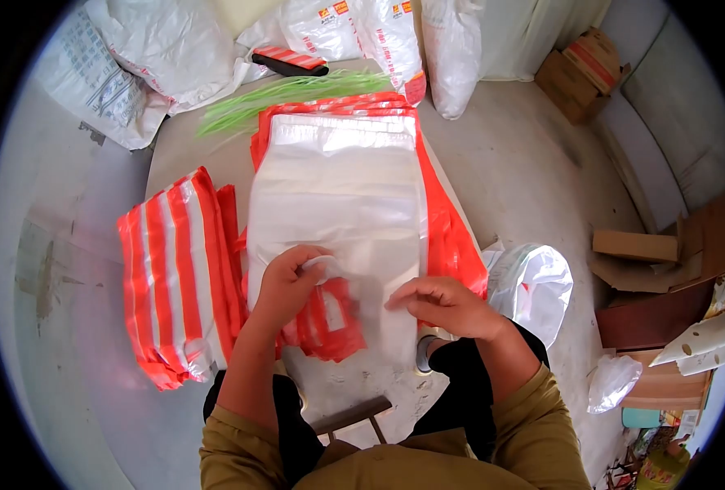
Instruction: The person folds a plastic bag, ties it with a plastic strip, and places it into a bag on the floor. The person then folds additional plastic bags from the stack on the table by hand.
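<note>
In the middle lies a stack of translucent white plastic bags [338, 188], on top of red-and-white plastic bags [448, 237]. My left hand [289, 282] is at the stack's near edge, thumb and fingers closed on a lifted bit of a white plastic bag [323, 263]. A red-and-white piece of plastic [330, 322] hangs just below that hand. My right hand [452, 306] is over the near right corner of the stack, fingers stretched loosely and nothing visible in them. Whether its fingertips touch the plastic I cannot tell.
A folded pile of red-and-white striped bags [175, 278] lies at the left. Green plastic strips [297, 94] and a black-and-red-striped object [291, 61] lie behind the stack. White sacks [166, 49] stand at the back. A lined bin [534, 286] and cardboard boxes [636, 245] are at right.
</note>
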`<state>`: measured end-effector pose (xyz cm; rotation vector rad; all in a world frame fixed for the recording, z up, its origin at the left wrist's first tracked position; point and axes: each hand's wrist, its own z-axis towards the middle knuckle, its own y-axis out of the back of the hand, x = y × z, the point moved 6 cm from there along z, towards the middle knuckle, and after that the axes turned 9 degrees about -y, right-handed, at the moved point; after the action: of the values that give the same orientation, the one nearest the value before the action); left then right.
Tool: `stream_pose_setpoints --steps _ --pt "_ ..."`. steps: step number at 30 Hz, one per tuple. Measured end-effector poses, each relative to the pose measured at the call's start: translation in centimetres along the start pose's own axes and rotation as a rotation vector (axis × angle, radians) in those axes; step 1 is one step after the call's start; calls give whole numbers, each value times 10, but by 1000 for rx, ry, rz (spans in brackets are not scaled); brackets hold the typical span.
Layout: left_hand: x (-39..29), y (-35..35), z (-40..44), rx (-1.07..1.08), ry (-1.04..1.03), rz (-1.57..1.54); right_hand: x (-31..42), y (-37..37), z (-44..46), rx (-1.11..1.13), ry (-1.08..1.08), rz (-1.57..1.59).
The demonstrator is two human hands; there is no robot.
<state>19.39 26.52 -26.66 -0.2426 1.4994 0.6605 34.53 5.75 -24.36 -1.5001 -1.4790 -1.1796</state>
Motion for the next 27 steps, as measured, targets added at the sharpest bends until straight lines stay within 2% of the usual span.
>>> stream_pose_setpoints --steps 3,6,10,12,18,21,24,27 --pt "-5 -1 -4 23 -60 144 3 1 1 136 51 24" --pt "-9 -4 -7 69 -231 309 9 0 9 107 -303 2" --pt "-22 -10 -10 110 -454 516 1 -2 36 4 -142 228" --pt "-25 -11 -11 109 -467 543 5 -2 47 -47 -58 308" --pt "-25 -14 -12 102 -509 593 2 -6 75 -285 -30 55" --pt "-25 -14 -13 101 -503 617 23 -10 72 -410 -57 -269" --pt "-23 -12 -15 72 -501 605 24 -13 78 -593 180 -651" --pt "-26 -10 -18 42 -442 567 27 -15 80 -591 154 -674"
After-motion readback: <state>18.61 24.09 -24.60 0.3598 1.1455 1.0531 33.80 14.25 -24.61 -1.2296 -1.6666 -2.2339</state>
